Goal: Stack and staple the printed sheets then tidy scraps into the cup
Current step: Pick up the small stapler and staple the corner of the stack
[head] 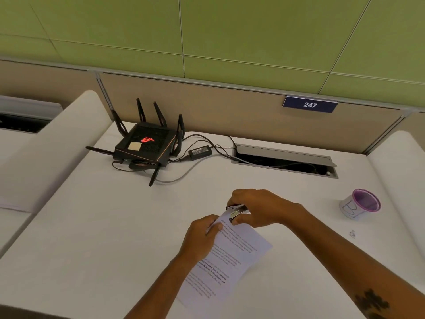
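Note:
The printed sheets [232,261] lie stacked and tilted near the front of the white desk [103,226]. My left hand [200,238] grips their upper left edge, thumb on top. My right hand [257,208] is closed around a small metal stapler [236,211] whose jaws sit over the stack's top corner. A paper cup [360,204] with a purple rim and inside stands upright at the right. A small scrap [352,234] lies on the desk below the cup.
A black router [145,143] with several antennas, its power brick [200,152] and cables occupy the back left. An open cable hatch [285,161] is sunk into the desk at the back. White side panels flank the desk, and a divider bears a "247" sign [310,104].

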Tool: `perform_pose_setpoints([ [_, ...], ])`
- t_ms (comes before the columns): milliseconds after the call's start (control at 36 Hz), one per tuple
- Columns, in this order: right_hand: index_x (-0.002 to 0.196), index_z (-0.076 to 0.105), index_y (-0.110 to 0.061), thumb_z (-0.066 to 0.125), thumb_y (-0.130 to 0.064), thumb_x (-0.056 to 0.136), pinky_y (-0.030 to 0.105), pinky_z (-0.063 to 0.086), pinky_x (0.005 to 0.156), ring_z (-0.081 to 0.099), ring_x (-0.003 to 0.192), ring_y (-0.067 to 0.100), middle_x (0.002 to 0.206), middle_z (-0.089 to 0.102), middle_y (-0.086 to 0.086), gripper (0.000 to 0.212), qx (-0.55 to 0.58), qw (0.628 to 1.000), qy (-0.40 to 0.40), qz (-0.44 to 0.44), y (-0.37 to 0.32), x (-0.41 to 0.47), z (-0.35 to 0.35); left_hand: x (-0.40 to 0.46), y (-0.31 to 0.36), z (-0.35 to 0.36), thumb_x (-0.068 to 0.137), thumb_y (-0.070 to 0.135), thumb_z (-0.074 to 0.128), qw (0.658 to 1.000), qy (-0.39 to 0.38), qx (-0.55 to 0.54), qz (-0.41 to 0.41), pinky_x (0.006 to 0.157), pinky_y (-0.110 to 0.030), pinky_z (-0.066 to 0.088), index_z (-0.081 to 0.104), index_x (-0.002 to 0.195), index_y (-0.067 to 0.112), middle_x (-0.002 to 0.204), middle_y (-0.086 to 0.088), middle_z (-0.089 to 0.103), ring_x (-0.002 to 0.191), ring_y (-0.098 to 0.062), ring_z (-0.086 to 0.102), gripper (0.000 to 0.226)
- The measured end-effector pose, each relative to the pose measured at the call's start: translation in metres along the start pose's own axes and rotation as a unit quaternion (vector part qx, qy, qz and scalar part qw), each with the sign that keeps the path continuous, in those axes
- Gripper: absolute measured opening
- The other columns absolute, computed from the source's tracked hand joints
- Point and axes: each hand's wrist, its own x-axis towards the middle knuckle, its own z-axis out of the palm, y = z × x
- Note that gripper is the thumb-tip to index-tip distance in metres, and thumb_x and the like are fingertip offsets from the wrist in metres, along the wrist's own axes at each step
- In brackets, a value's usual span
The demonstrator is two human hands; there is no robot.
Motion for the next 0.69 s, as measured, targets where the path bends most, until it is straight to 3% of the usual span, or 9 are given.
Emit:
perform_pose_setpoints([
  [111, 0.131, 0.063, -0.032, 0.072, -0.051, 0.091, 0.025, 0.053, 0.083, 0.061, 0.106, 0.011, 0.123, 0.064, -0.012, 0.045, -0.021, 1.0, -0.009, -0.005, -0.013, -0.001, -0.003, -0.005, -0.001, -0.001, 0.108, 0.036, 0.055, 1.0, 0.0, 0.014, 0.006, 0.069, -0.014, 0.055, 0.07, 0.109, 0.024, 0.098, 0.006, 0.077, 0.083, -0.011, 0.074, 0.019],
  [278, 0.128, 0.067, -0.029, 0.074, -0.049, 0.091, 0.03, 0.056, 0.086, 0.063, 0.104, 0.012, 0.12, 0.065, -0.011, 0.043, -0.046, 0.999, -0.019, -0.011, -0.027, -0.003, -0.008, -0.012, 0.0, -0.002, 0.108, 0.038, 0.055, 1.0, -0.002, 0.015, 0.012, 0.068, -0.013, 0.055, 0.067, 0.105, 0.031, 0.095, 0.011, 0.074, 0.084, -0.009, 0.073, 0.015],
  [583, 0.121, 0.072, -0.027, 0.075, -0.046, 0.09, 0.019, 0.044, 0.074, 0.065, 0.098, 0.012, 0.111, 0.069, -0.009, 0.036, -0.067, 0.997, -0.015, -0.017, -0.036, -0.003, -0.009, -0.019, 0.005, -0.007, 0.108, 0.039, 0.053, 1.0, -0.012, 0.02, 0.018, 0.066, -0.011, 0.054, 0.064, 0.105, 0.036, 0.1, 0.01, 0.076, 0.083, -0.009, 0.074, 0.012],
  [694, 0.12, 0.072, -0.027, 0.075, -0.046, 0.09, 0.019, 0.046, 0.074, 0.064, 0.097, 0.012, 0.11, 0.069, -0.009, 0.036, -0.068, 0.997, -0.015, -0.019, -0.038, -0.003, -0.01, -0.019, 0.005, -0.008, 0.108, 0.039, 0.054, 0.999, -0.015, 0.022, 0.02, 0.069, -0.014, 0.054, 0.064, 0.105, 0.035, 0.102, 0.008, 0.076, 0.085, -0.01, 0.075, 0.012],
])
